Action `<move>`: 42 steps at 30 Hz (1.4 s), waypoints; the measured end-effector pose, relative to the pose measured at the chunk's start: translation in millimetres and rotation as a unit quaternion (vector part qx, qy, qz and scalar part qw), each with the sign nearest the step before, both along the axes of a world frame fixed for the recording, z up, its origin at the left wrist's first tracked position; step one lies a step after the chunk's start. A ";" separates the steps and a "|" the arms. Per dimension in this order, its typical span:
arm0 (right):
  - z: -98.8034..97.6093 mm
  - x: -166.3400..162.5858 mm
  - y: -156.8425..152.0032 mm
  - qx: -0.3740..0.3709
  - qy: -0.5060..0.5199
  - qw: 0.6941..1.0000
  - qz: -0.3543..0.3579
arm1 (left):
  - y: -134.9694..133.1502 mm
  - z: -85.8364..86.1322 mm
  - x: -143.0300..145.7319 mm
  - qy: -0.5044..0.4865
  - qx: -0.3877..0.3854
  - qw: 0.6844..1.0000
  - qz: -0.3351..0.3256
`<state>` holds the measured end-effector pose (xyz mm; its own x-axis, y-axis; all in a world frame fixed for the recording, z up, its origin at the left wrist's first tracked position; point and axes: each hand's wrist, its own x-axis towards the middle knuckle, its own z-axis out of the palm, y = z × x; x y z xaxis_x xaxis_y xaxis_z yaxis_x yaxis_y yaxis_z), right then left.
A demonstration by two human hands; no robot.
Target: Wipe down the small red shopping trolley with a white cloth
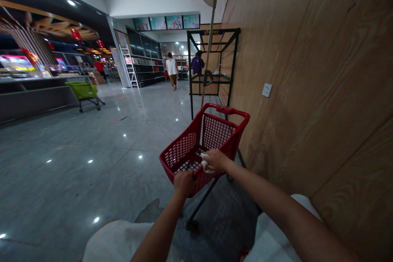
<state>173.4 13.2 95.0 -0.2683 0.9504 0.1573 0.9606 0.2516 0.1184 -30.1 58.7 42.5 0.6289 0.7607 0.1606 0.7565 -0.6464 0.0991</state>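
Hands [183, 183] grip red cart [196, 147] on glossy grey floor [92, 163].

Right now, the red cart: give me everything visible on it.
The red cart is a small plastic-looking basket with mesh walls and a red bar handle across its far end, raised on a dark frame with a wheel showing below. It stands tilted in view, on the grey floor beside the wood-panel wall. The left hand grips its near rim; the right hand presses a white cloth on the rim. What the basket holds is unclear.
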 end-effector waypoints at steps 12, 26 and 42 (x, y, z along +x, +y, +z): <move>-9.5 -20.8 3.2 0.025 -0.022 0.999 0.038 | 5.6 -2.3 -6.6 -0.011 -0.003 1.000 -0.026; -38.8 -43.4 5.7 0.075 0.003 0.995 0.062 | 1.0 -0.8 -2.4 -0.034 -0.021 0.999 -0.026; -7.7 56.3 -11.4 0.080 -0.051 0.994 -0.061 | 44.3 20.3 -47.0 0.020 -0.021 0.995 -0.095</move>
<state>229.7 1.8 87.3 -0.1757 0.9420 0.2861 0.9635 0.1048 0.2465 -77.1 102.9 62.9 0.7668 0.6336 0.1030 0.6255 -0.7736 0.1021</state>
